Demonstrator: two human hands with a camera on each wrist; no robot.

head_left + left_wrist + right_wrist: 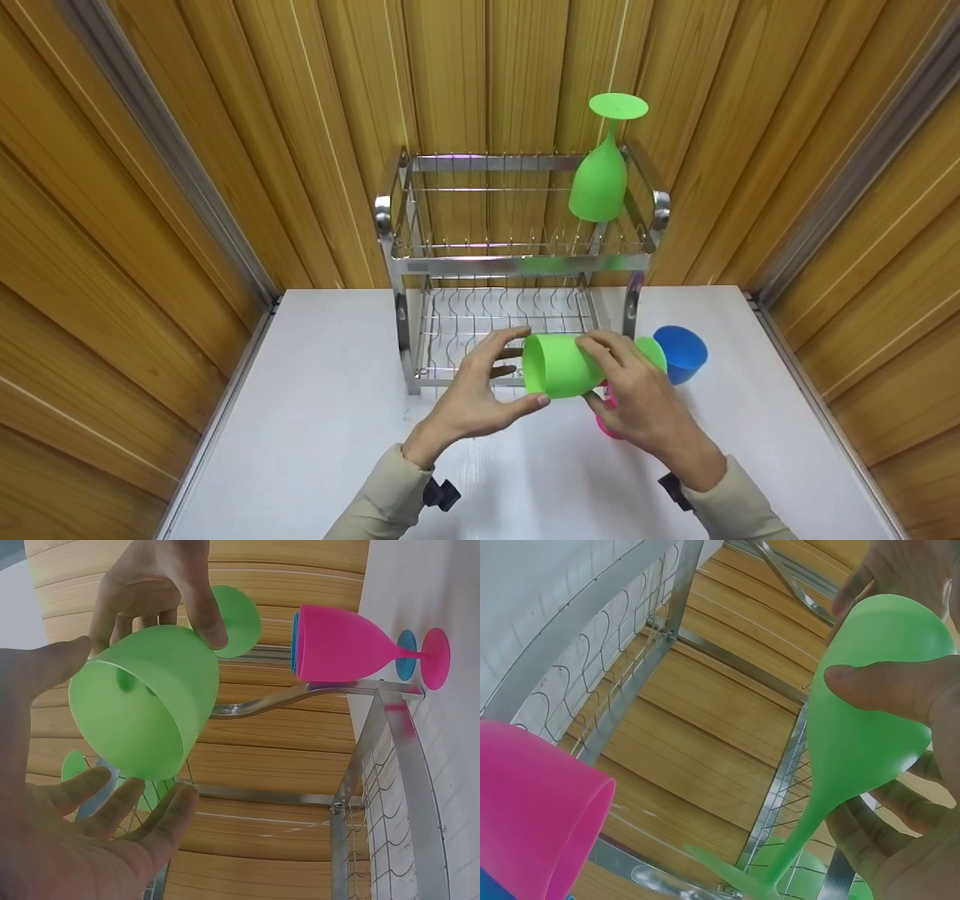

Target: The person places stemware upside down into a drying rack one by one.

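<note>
A green plastic goblet (562,365) lies sideways in the air in front of the rack, its mouth toward the left. My right hand (645,397) grips its bowl between thumb and fingers; the right wrist view shows the stem and foot pointing away. Around the rim side, my left hand (476,390) is spread with thumb and fingers apart, close to the rim; whether it touches is unclear. Another green goblet (600,184) stands upside down on the top right of the metal dish rack (517,264).
On the white table (322,420), right of the rack, stand a blue goblet (681,356) and a pink goblet (341,645), the pink one mostly behind my right hand in the head view. Wood-patterned walls (480,75) enclose the back and sides.
</note>
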